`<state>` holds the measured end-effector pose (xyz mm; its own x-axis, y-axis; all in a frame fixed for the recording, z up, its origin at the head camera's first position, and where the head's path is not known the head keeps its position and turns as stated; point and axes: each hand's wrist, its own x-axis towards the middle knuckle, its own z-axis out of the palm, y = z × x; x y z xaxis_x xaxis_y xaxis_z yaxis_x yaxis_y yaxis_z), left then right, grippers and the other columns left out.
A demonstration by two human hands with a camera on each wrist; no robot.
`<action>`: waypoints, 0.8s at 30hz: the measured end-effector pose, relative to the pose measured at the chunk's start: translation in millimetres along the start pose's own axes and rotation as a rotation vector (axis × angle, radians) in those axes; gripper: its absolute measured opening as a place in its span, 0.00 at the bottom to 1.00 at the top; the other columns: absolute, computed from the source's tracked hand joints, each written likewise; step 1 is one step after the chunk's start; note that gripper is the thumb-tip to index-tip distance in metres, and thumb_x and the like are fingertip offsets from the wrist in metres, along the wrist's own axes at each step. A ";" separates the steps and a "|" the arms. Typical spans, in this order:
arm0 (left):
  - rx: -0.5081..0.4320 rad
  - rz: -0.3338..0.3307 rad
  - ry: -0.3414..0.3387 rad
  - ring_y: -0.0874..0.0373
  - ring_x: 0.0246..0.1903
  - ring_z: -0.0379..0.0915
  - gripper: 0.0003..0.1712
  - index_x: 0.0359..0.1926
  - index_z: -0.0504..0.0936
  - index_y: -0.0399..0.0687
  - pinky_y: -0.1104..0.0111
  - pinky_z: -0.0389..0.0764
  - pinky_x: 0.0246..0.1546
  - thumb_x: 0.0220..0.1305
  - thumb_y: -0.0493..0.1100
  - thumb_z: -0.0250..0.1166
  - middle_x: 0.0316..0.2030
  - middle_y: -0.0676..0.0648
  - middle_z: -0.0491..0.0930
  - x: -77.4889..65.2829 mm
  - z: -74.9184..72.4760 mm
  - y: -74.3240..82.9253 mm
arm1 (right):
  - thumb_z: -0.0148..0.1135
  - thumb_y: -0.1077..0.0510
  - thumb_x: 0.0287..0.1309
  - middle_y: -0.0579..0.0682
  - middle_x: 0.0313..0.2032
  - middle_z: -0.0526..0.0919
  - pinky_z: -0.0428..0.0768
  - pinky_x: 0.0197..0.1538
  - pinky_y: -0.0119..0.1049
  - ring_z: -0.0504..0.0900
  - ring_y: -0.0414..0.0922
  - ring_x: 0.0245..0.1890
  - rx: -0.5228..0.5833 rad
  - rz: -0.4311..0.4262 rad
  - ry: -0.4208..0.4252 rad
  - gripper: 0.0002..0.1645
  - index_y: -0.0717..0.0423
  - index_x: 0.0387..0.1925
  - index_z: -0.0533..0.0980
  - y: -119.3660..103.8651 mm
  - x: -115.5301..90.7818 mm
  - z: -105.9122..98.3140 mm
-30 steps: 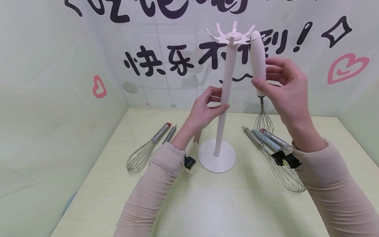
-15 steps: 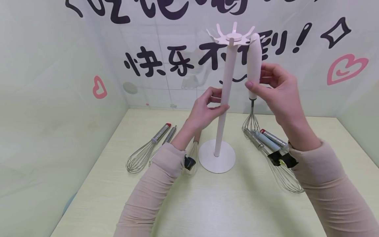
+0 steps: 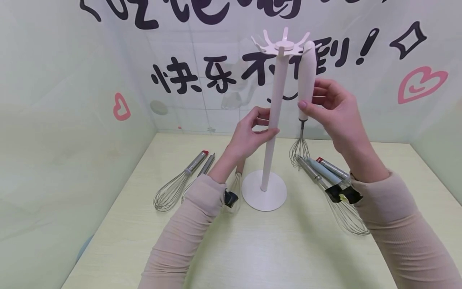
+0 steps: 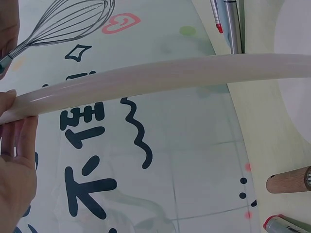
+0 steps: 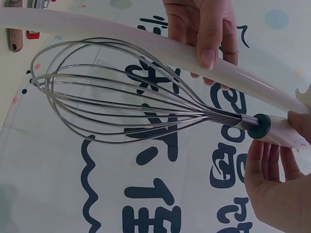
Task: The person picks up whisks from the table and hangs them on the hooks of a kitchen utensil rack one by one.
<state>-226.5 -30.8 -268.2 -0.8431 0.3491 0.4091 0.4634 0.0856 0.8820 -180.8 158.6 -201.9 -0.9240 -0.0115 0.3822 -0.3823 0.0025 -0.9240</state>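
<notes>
A white rack (image 3: 277, 92) with a round base and a crown of hooks (image 3: 285, 47) stands upright on the table. My left hand (image 3: 249, 132) grips its pole about midway up, thumb in front. In my right hand (image 3: 337, 108) is a white-handled whisk (image 3: 306, 80), pinched by the lower handle between thumb and fingers. It hangs wires down, with the handle's top right at a hook on the rack's right side. In the right wrist view the whisk's wire loops (image 5: 121, 92) run alongside the pole, and a dark green collar (image 5: 260, 126) joins them to the handle.
To the right lie several whisks, among them a long steel one (image 3: 310, 170) and one with a light blue handle (image 3: 325, 170). On the left are a red-tipped steel whisk (image 3: 180, 180), another steel-handled whisk (image 3: 207, 163) and a wooden-handled whisk (image 3: 240, 166). A printed sheet (image 3: 216, 100) hangs behind the table.
My right hand has moved left and slightly down, bringing the white-handled whisk closer to the pole with its top at the hook. The left hand has stayed on the pole.
</notes>
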 end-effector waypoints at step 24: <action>-0.052 -0.051 0.032 0.48 0.51 0.77 0.29 0.62 0.69 0.41 0.70 0.82 0.52 0.59 0.32 0.64 0.51 0.38 0.76 -1.7 2.2 -0.2 | 0.66 0.61 0.56 0.40 0.44 0.78 0.77 0.48 0.24 0.76 0.40 0.47 -0.124 0.086 -0.063 0.23 0.50 0.53 0.74 13.3 1.8 -2.9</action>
<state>-224.6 -29.4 -269.5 -0.8740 0.3156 0.3696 0.4053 0.0535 0.9126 -187.5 161.5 -213.4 -0.9525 -0.0681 0.2968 -0.3034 0.1298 -0.9440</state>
